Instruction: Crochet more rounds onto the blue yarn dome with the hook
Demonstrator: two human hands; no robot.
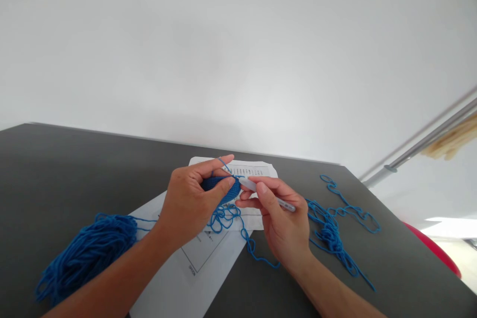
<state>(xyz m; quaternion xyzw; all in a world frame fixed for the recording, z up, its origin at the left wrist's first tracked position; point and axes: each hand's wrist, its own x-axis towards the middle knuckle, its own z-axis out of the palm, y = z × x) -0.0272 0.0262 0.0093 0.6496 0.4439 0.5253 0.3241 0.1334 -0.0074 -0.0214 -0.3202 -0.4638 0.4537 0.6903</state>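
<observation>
My left hand (190,201) is closed around a small dark blue crocheted piece (223,186), pinching it between thumb and fingers, with a strand of blue yarn running over the raised index finger. My right hand (279,213) grips a white crochet hook (274,198) like a pencil, its tip meeting the crocheted piece. Loose blue yarn loops (227,216) hang under the work onto the papers.
A dark grey table (74,169) stands against a white wall. Two printed paper sheets (208,258) lie under my hands. A skein of blue yarn (87,253) lies at the left, tangled blue yarn (335,228) at the right. A metal rail (421,149) and something red (436,251) are off the right edge.
</observation>
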